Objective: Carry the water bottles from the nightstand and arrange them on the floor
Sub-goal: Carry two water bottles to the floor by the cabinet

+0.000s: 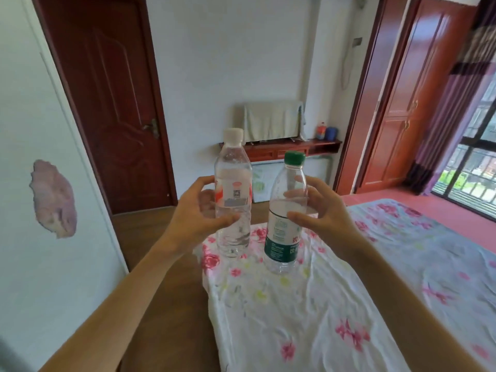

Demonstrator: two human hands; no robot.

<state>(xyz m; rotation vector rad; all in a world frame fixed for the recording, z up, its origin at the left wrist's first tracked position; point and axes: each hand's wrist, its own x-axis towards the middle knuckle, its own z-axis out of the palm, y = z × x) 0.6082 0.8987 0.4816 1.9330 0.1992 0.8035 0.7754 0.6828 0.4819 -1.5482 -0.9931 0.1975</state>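
Clear plastic, white cap: white-capped bottle [233, 200], upright, with a red-and-white label round its middle; we see it held in the air against the far left corner of the bed [295, 318], touching only the hand.
Clear plastic, green cap: green-capped bottle [285, 216], tilted slightly so its cap leans right, with a dark green label low on the body; also held in the air against the far end of the bed, just right of the first bottle and apart from it.
Left hand [198, 210]: curled round the middle of the white-capped bottle, thumb across the front, fingers behind.
Right hand [319, 210]: curled round the upper body of the green-capped bottle; we see its fingers through the plastic.
Bed: covered with crumpled white sheets printed with pink flowers.
Floor [145, 237]: brown wood left of the bed.
Door [115, 103]: dark red-brown, shut, beyond the bed's left side.
Shelf [281, 147]: red wood, on the wall beyond the bed's far end, bearing a cloth-draped object [272, 120] and small containers whose kind we cannot tell.
Wardrobe [402, 103]: red-brown, beyond the bed to the right.
Window [472, 170]: barred, right of the bed's far end.
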